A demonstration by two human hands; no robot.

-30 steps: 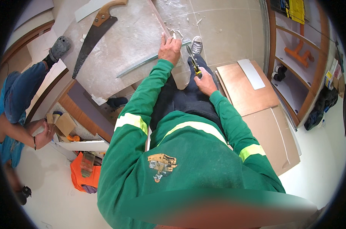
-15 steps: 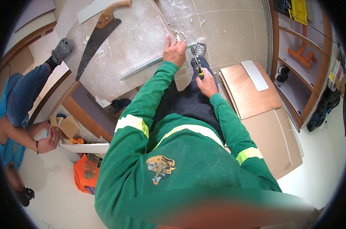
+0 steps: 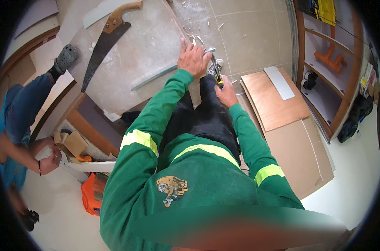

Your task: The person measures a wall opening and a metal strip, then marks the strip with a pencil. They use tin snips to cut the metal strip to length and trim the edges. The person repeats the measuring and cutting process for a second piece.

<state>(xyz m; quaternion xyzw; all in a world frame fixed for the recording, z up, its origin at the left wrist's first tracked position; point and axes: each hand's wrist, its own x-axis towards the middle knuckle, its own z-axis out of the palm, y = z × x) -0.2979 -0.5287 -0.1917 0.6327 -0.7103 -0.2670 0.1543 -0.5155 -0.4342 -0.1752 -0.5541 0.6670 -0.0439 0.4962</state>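
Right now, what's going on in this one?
The person's left hand is over a metal strip lying across a dusty board. The right hand grips a yellow-and-black cutter or pliers at the strip's far end; whether it bites is unclear. A handsaw lies nearby. Leftward, a co-worker is beside a cardboard box.

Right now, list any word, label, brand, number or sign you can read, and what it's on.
No text quoted.
Machine picture on the green sweatshirt: tiny lettering, too small to read surely.
Yellow label on the pile at the right edge: too small and blurred.
Pliers in the right hand: no lettering to make out.
Saw: none visible on the blade.
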